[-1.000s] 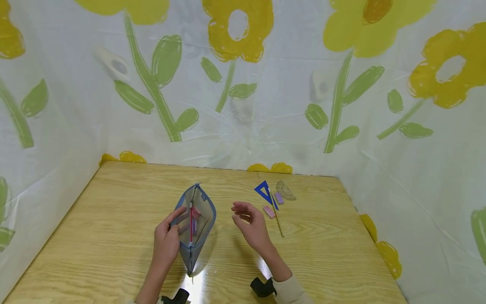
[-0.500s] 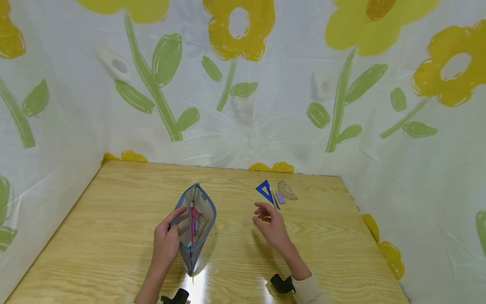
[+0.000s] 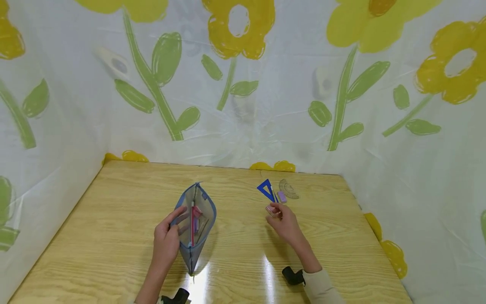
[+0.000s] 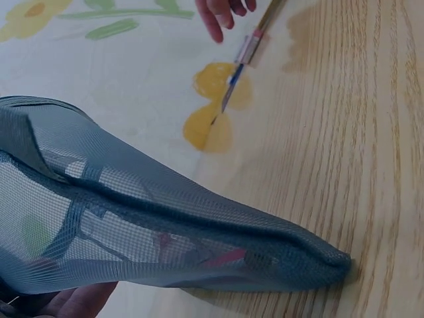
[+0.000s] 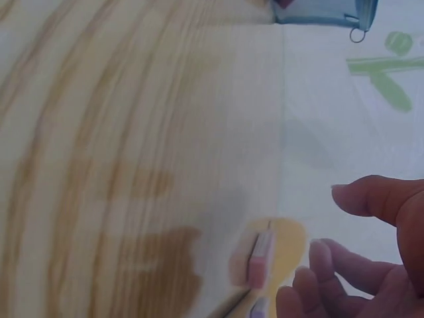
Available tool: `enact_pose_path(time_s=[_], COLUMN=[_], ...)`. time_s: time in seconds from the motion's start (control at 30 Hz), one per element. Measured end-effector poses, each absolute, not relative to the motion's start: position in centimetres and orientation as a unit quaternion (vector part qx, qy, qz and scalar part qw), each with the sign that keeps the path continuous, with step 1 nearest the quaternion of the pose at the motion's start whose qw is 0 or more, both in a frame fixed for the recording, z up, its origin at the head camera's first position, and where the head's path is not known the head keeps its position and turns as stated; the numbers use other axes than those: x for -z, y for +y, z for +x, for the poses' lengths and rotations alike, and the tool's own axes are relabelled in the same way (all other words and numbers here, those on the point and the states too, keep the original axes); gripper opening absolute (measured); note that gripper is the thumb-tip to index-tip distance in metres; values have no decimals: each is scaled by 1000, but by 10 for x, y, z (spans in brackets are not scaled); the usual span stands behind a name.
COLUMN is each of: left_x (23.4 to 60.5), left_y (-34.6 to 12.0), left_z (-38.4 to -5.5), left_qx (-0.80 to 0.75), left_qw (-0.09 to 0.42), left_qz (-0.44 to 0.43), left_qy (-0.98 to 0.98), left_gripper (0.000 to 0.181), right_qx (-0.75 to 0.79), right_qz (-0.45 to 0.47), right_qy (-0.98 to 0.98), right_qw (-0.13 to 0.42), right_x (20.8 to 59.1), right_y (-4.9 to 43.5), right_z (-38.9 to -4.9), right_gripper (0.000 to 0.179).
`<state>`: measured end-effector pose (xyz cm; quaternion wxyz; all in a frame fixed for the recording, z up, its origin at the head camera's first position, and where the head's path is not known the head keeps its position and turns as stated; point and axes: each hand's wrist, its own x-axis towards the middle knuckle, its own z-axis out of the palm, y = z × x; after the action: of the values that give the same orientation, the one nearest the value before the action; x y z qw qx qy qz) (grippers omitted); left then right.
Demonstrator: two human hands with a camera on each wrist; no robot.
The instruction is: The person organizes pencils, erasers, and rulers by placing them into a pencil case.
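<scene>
My left hand grips the side of a grey-blue mesh pencil case, its zip mouth spread wide. Inside lie a red pencil and small pink and purple items. My right hand hovers at a pink eraser on the table. In the right wrist view, thumb and fingers stand apart with nothing between them, the pink eraser just beyond the fingertips. A gold pencil lies by the eraser, mostly hidden behind the right hand in the head view.
Beyond the right hand, a blue set square, a purple eraser and a clear protractor lie on the wooden table. A white cloth with yellow flowers hangs round the table's back and sides.
My right hand has moved right, away from the pencil case, to the pink eraser. The left hand keeps its hold on the case in the same place.
</scene>
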<state>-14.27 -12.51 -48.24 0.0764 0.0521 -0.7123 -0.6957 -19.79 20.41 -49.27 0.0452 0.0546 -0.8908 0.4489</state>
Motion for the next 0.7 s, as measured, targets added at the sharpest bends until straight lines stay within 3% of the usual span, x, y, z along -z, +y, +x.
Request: enact_pose_path(time_s=[0.7], left_x=[482], left_y=[-123], left_z=[-144], left_qx=[691], left_qw=[86], left_qz=[47], left_qy=[-716], left_gripper=[53], right_qx=[-399], right_qz=[35], right_qy=[-916], right_qw=[14], right_x=[503], right_y=[217], right_z=[-210], right_gripper=[37])
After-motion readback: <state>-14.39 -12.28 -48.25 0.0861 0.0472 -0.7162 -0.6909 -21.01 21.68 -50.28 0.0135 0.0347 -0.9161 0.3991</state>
